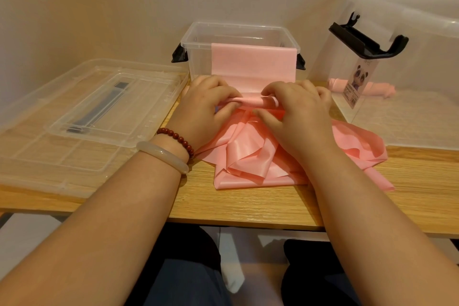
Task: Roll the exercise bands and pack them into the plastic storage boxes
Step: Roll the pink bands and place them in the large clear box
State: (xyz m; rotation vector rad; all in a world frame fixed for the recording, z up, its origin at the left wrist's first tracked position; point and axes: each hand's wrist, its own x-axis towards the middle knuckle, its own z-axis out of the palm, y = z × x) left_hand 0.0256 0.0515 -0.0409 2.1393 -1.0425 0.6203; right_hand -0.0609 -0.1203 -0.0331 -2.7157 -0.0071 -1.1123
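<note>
A pink exercise band [250,64] hangs over the front rim of a small clear storage box [198,62] and runs down to the wooden table. Its near end forms a thin roll [248,101] in front of the box. My left hand [206,109] and my right hand [295,117] both pinch this roll, fingers curled over it, thumbs beneath. Under my hands lies a crumpled heap of pink band [248,156]. A rolled pink band [387,89] lies inside a larger clear box [422,57] at the right.
A clear lid [82,119] with a dark handle lies flat on the left of the table. The large box at right has a black latch [367,40] and a panda label. A wall stands right behind the boxes. The table's front edge [248,218] is close to my lap.
</note>
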